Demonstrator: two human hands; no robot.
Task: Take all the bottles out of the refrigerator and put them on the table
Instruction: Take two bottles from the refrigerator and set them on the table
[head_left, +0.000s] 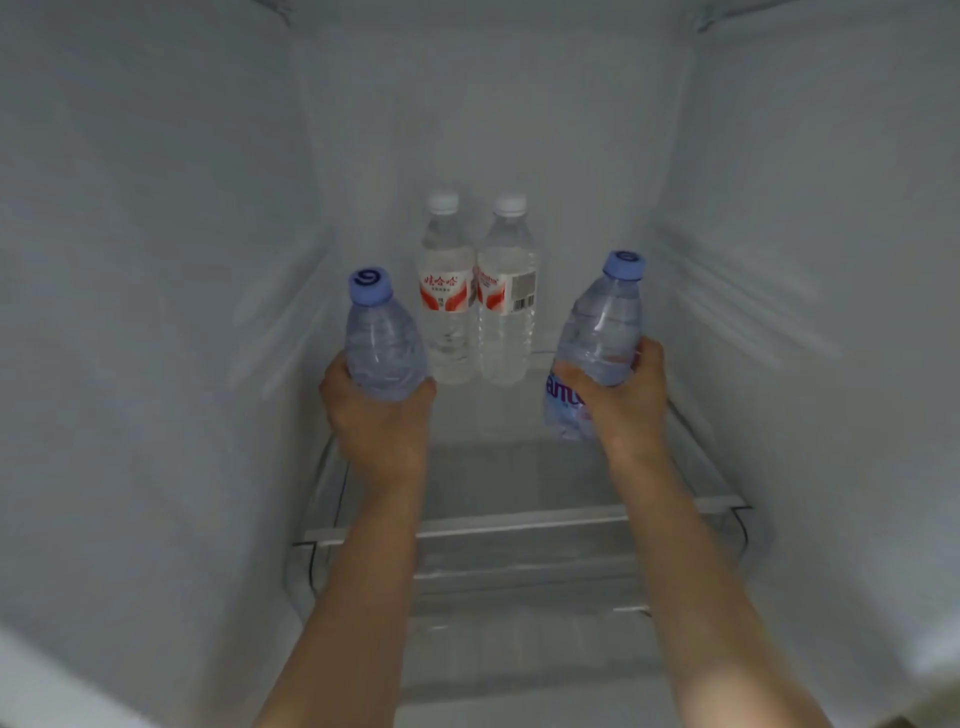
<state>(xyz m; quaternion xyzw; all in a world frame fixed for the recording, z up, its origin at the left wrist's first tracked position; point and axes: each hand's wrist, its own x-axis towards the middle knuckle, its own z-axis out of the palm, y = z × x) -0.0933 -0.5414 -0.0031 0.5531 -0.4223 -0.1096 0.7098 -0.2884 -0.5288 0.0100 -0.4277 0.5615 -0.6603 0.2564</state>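
Both my arms reach into the refrigerator. My left hand (382, 421) grips the lower part of a blue-capped water bottle (382, 343), held upright. My right hand (626, 402) grips a second blue-capped bottle (602, 332), which tilts with its cap to the right. Behind them, at the back of the glass shelf (514, 519), two clear bottles with white caps and red-and-white labels stand upright side by side: one on the left (447, 296), one on the right (506, 301). They touch each other.
White refrigerator walls close in on the left (156, 312), right (831, 312) and back. The shelf's front rail runs across below my wrists. A lower shelf or drawer shows dimly through the glass.
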